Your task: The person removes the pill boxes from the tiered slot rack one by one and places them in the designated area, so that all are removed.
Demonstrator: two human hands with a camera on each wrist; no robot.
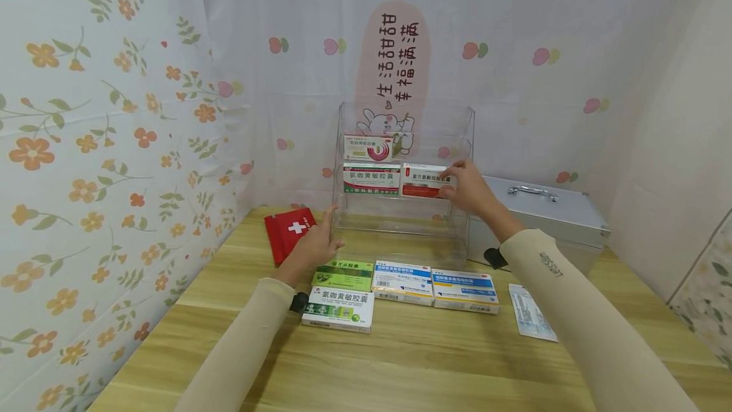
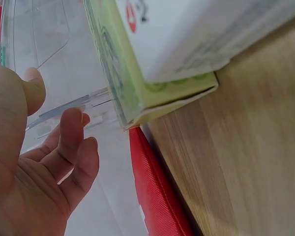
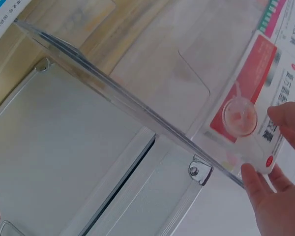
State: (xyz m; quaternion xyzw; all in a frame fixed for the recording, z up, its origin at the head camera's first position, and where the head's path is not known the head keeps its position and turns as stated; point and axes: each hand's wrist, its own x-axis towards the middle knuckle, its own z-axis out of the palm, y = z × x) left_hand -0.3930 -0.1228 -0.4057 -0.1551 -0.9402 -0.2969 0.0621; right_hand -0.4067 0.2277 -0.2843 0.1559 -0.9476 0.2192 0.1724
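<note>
Right hand (image 1: 466,186) pinches red-and-white medicine box (image 1: 424,181) by its right end, on middle tier of clear acrylic rack (image 1: 463,145), just beside green-and-white box (image 1: 372,178). Left hand (image 1: 317,240), fingers relaxed and holding nothing, rests against rack's lower left edge. Red first-aid pouch (image 1: 286,231) lies near it on wooden table (image 1: 400,367). Silver case (image 1: 549,212) stands right of rack.

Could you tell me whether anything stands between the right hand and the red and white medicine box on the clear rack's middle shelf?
Nothing visible does: the right hand already pinches the red and white medicine box at its right end, on the clear rack.
</note>
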